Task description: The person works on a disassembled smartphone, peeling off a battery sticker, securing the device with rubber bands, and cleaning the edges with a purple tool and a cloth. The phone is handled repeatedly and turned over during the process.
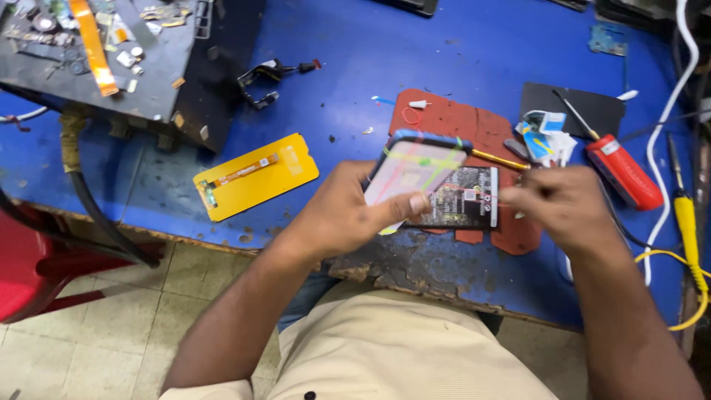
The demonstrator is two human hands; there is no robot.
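Note:
My left hand (348, 211) grips a phone (415, 170) in a blue case, tilted screen up, with green and pink rubber bands stretched across it. My right hand (559, 207) hovers just right of the phone with fingers pinched together, blurred; whether it holds a band I cannot tell. Under the phone lies a black phone battery (466, 200) on a worn red mat (459, 122). A thin brass-coloured tool (498, 158) pokes out between the phone and my right hand.
Blue worktable (355, 74) with a chipped front edge. A yellow phone-shaped panel with flex cable (255, 175) lies left. A dark machine block with loose parts (111, 55) stands at back left. A red-handled screwdriver (622, 170), yellow soldering iron (685, 215) and white cable (666, 111) lie right.

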